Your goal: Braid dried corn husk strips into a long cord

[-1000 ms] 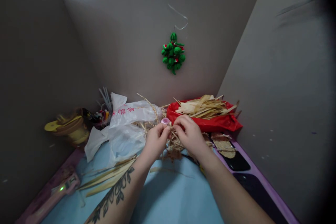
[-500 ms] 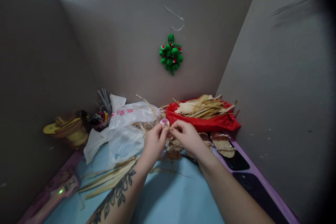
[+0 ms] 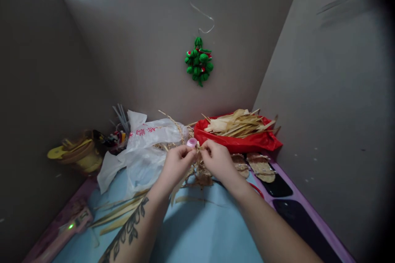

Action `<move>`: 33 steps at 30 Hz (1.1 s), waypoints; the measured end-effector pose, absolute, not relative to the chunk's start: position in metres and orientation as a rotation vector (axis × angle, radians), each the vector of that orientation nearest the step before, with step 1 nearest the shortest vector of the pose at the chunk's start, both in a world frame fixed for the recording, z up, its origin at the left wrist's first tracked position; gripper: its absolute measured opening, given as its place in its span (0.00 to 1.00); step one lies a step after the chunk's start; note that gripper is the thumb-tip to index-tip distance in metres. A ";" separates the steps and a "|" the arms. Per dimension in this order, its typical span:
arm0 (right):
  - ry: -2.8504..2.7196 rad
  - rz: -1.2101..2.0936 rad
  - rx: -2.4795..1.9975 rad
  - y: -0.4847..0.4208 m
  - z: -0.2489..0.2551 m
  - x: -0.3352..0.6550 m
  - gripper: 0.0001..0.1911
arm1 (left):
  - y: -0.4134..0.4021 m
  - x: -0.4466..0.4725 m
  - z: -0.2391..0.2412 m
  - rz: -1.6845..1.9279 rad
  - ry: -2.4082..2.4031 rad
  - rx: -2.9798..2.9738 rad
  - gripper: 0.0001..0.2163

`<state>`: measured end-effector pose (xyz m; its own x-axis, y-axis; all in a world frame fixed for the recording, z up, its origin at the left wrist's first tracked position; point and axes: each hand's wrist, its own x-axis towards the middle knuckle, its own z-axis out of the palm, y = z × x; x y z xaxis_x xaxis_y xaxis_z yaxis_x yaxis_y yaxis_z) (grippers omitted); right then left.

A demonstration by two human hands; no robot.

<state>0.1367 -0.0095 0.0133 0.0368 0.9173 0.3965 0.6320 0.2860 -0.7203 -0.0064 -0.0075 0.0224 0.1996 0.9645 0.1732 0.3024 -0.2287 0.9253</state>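
Observation:
My left hand (image 3: 178, 163) is closed in a pinch at the middle of the work area. Facing it, my right hand (image 3: 218, 161) pinches too, with a small gap between the two sets of fingertips. Both hold a thin dried straw strip (image 3: 198, 148), whose ends are partly hidden by the fingers. A small pink ring-shaped roll (image 3: 191, 142) lies just beyond the left fingertips. Beneath the hands sits a brown woven straw piece (image 3: 203, 177), partly covered. Two woven sole-shaped pieces, one of them a tan sole (image 3: 263, 169), lie to the right.
A red bag (image 3: 225, 143) full of dried husks stands at the back right, a white plastic bag (image 3: 145, 148) at the back left. Loose husk strips (image 3: 120, 213) lie left. A pink device (image 3: 77, 222) glows green; dark phones (image 3: 302, 226) line the right edge. Grey panels surround the table.
My hands have drawn slightly apart, opening a gap with the strip between them. A pale strip now hangs below my left hand. The view has shifted a little.

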 end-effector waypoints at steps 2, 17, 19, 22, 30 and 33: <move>-1.583 0.444 -1.447 -0.009 0.011 0.133 0.06 | -0.011 -0.001 0.021 1.092 1.214 1.655 0.11; -0.967 1.254 -1.046 -0.002 0.014 0.136 0.08 | -0.030 0.009 0.021 1.045 1.351 2.378 0.17; -0.969 1.311 -1.041 -0.002 0.017 0.135 0.08 | -0.024 0.005 0.023 1.185 1.322 2.213 0.14; -1.011 1.360 -1.018 -0.004 0.018 0.132 0.08 | -0.017 0.002 0.022 1.237 1.314 2.047 0.10; -1.339 1.185 -1.109 -0.003 0.007 0.135 0.05 | -0.013 0.000 0.016 1.090 1.311 1.931 0.09; -1.480 1.033 -1.162 -0.002 0.008 0.140 0.06 | -0.010 -0.001 0.014 1.064 1.272 1.969 0.09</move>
<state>0.1398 -0.0018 0.0076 -0.0921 0.9801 0.1757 0.1733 0.1895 -0.9665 -0.0015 -0.0103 0.0141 0.2350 0.9188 0.3172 0.4744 -0.3932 0.7876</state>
